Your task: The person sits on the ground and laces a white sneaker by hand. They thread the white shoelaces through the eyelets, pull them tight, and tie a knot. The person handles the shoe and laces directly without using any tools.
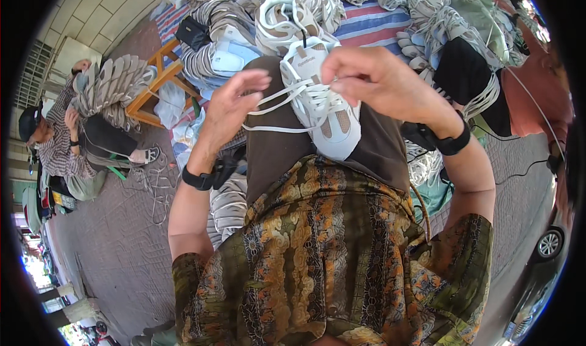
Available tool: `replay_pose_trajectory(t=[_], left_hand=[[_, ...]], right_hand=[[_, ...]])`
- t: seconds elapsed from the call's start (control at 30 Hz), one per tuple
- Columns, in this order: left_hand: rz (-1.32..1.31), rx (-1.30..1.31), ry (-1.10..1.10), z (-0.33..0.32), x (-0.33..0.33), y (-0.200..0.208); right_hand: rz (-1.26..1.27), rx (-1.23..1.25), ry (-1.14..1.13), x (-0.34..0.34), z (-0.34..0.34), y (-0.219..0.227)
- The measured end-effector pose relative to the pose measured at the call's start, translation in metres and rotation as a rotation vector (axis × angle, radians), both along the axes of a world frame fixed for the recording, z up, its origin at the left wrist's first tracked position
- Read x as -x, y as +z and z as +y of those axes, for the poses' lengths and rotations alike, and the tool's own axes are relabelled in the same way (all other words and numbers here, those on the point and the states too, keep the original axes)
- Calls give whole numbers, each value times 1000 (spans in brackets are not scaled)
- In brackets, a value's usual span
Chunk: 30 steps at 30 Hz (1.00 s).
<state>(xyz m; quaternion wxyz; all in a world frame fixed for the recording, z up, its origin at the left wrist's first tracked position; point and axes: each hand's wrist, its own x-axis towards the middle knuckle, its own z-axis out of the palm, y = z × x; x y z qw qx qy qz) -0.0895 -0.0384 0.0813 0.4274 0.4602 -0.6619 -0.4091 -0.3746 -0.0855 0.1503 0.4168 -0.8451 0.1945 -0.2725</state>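
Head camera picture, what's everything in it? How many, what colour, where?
sneaker: 1, white and beige, centre
shoelace: 1 or more, white, on the sneaker
second sneaker: 1, pale, beyond the first
stacked shoes: many, pale, mostly top
striped sheet: 1, red, white, blue, under shoes
wooden stool: 1, orange, upper left
plastic bag: 1, whitish, beside stool
person: 1, in stripes, far left
another person: 1, rust red, far right
car: 1, dark, lower right
wristbands: 2, black, one left, one right
patterned shirt: 1, multicoloured, bottom centre
left hand: 1, bare, left of sneaker
right hand: 1, bare, over sneaker
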Motion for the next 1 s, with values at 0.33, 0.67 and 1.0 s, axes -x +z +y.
replay_pose_trajectory(t=[0.33,0.67,1.0], left_hand=[[336,-206,-243,-12,63,20],[97,-223,-27,-25,48,0],[-282,174,144,-41,63,-40]], right_hand=[[53,108,-98,-25,-8,-13],[-99,91,-187,-22,-48,-56],[-33,141,-398,-14,-53,-94]])
